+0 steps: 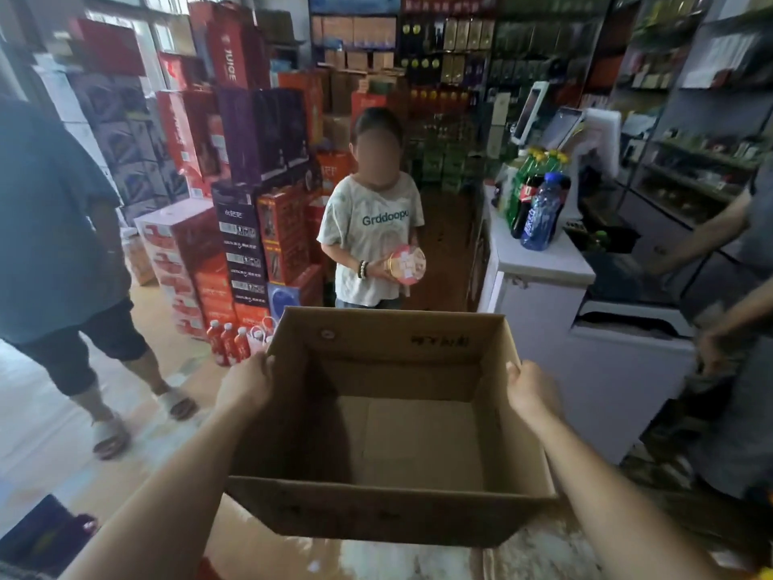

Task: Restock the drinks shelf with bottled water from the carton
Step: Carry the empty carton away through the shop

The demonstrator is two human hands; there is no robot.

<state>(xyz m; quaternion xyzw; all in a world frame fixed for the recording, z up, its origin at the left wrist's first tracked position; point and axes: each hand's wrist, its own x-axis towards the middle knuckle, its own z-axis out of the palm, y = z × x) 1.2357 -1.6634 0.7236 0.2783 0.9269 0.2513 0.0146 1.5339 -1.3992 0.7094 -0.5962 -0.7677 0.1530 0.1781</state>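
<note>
The carton (391,429) hangs in the air in front of me, open side up, between my two arms. My left hand (247,385) grips its left wall near the far corner, fingers curled over the rim; my right hand (528,393) does the same on the right wall. Both hands are clamped on the cardboard.

I see no water bottles inside: only the bare bottom, with a seam down the middle where the flaps meet. So I judge the unloading done, and the step in hand is carrying the empty carton away. To do it well I should keep it level and close to me, since a person in a pale T-shirt (370,244) stands just beyond its far wall and another person (54,228) stands at my left. The white worktop (539,261) on my right carries drink bottles (535,203) near its edge, so I would swing the carton wide of that corner. On the floor at left, by the stacked boxes (234,228), stand red bottles (228,341) that a low corner could knock over.

The carton is plain brown corrugated board, its top flaps folded out of sight or gone, I cannot tell which. Its walls stand straight, the far one bearing a small round mark and some faint writing. Empty, it should be light but floppy, so a grip on both sides suits it.
</note>
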